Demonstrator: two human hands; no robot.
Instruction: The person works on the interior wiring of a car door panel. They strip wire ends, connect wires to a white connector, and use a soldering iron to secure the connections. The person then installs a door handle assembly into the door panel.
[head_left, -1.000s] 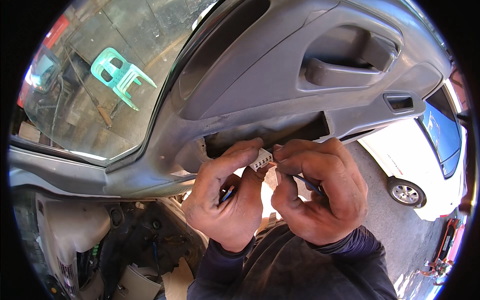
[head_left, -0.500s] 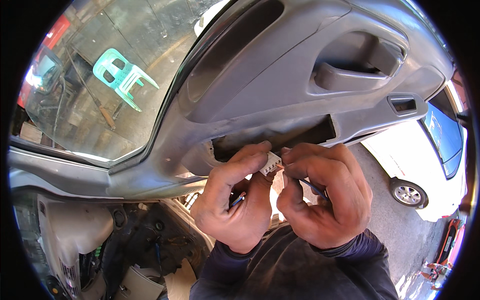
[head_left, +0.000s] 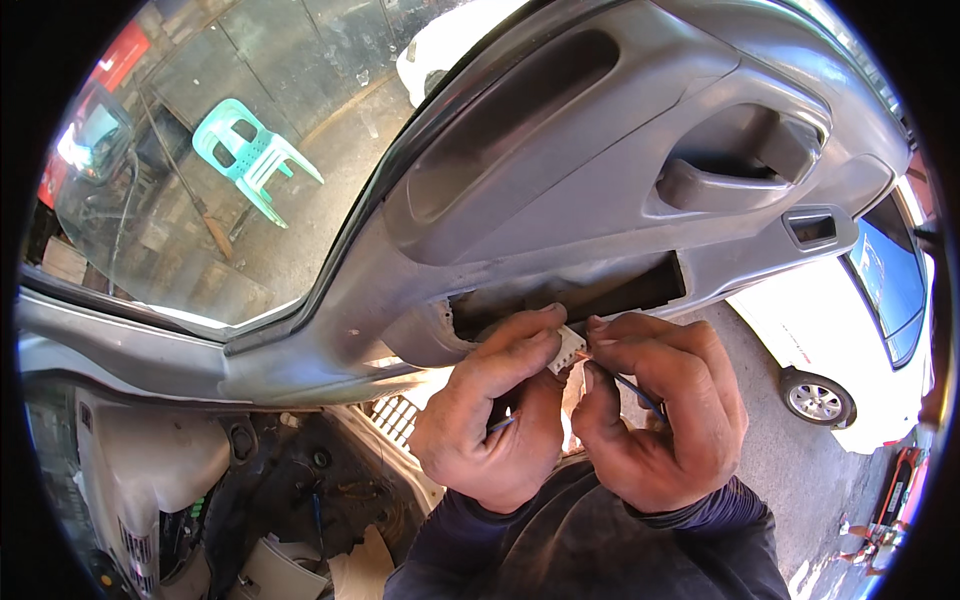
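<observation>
Between the thumb and fingers of my left hand (head_left: 500, 410) is a small white plastic wire connector (head_left: 569, 351), its row of small holes turned to the right. My right hand (head_left: 670, 410) pinches a thin dark blue wire (head_left: 637, 390). The wire's bare copper end is up against the connector's face; whether it is inside a hole I cannot tell. Another short piece of blue wire (head_left: 501, 424) shows at my left palm. Both hands are in front of the grey car door panel (head_left: 540, 190), just below its rectangular opening (head_left: 625, 285).
The door's window glass (head_left: 170, 200) is to the left, with a mint-green plastic chair (head_left: 255, 155) beyond it. At lower left is the car's stripped interior (head_left: 310, 480) with loose wires. A white car (head_left: 800, 310) stands on the right.
The door panel and both hands sit slightly farther right and lower in view. The wire's copper end remains at the connector, held in the same grips.
</observation>
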